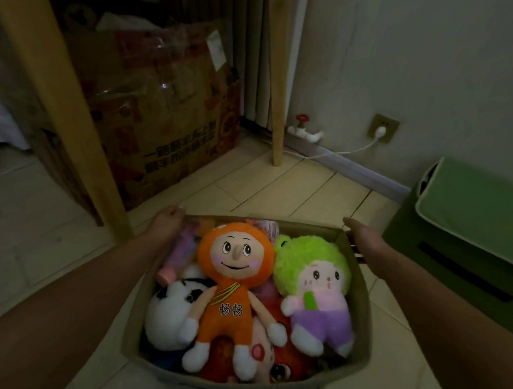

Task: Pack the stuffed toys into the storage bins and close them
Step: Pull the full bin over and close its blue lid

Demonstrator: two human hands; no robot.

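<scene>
Hands flank the toy-filled bin (365, 305) at lower centre: left hand (168, 224) grips its far-left corner, right hand (362, 240) lies straight-fingered along its right rim.

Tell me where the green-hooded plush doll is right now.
In the head view the green-hooded plush doll lies in the right half of the open storage bin, right of the orange doll, near the right hand.
</scene>
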